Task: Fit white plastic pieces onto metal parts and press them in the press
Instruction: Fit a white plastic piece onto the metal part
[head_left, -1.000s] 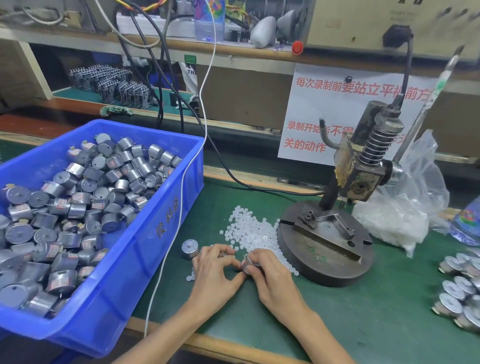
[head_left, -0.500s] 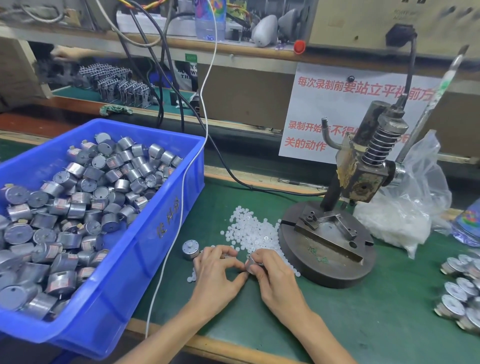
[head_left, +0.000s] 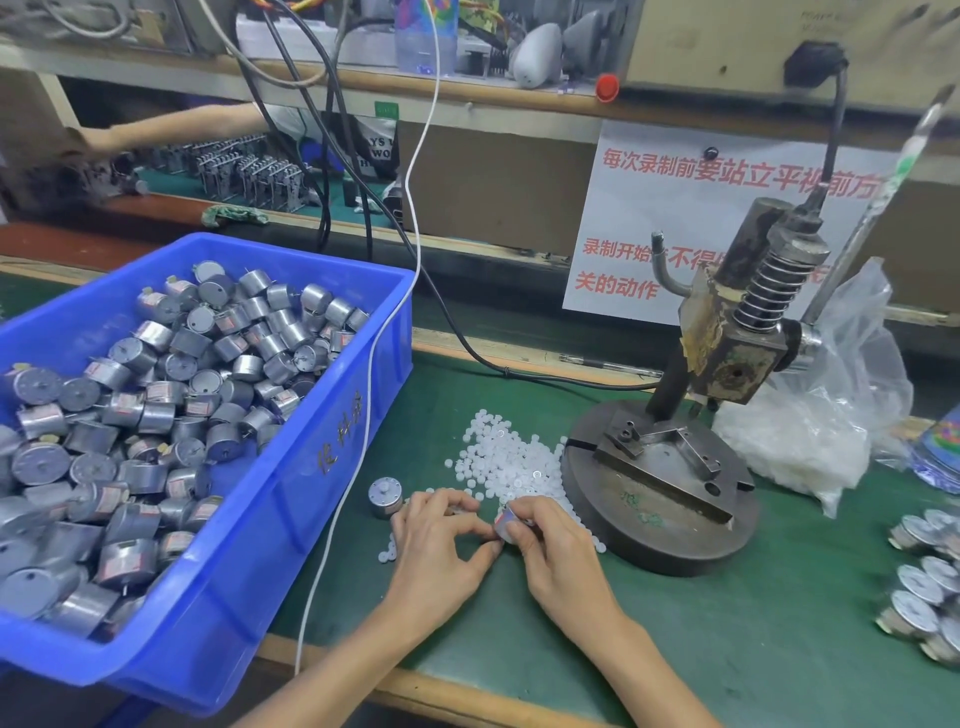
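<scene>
Small silver metal cylinder with a red-and-white side label (head_left: 505, 521) sits low over the green worktop (head_left: 727, 639), just in front of the loose heap of white plastic pieces (head_left: 511, 462). It is pinched in the curled fingertips of the right hand (head_left: 563, 558). Fingers cover most of it, so its long axis and facing end cannot be told. Left hand (head_left: 441, 545) has curled fingers, and its thumb tip touches the cylinder's near side. Whether it holds a white piece cannot be told. A second silver cylinder (head_left: 385, 496) stands upright just left of the left hand, stub shaft up. The dark, rusted manual press (head_left: 670, 499) on its round base stands beside the heap, to the right. Behind it lies a clear plastic bag of white pieces (head_left: 810, 447). The blue plastic bin (head_left: 249, 545) to the left is full of like cylinders, and the characters moulded on its wall are not legible. The white paper sign (head_left: 675, 208) reads in red "每次录制前要站立平视前方" and "关的动作". The press hides part of its middle line. More cylinders (head_left: 930, 577) are cut off at the right edge.
</scene>
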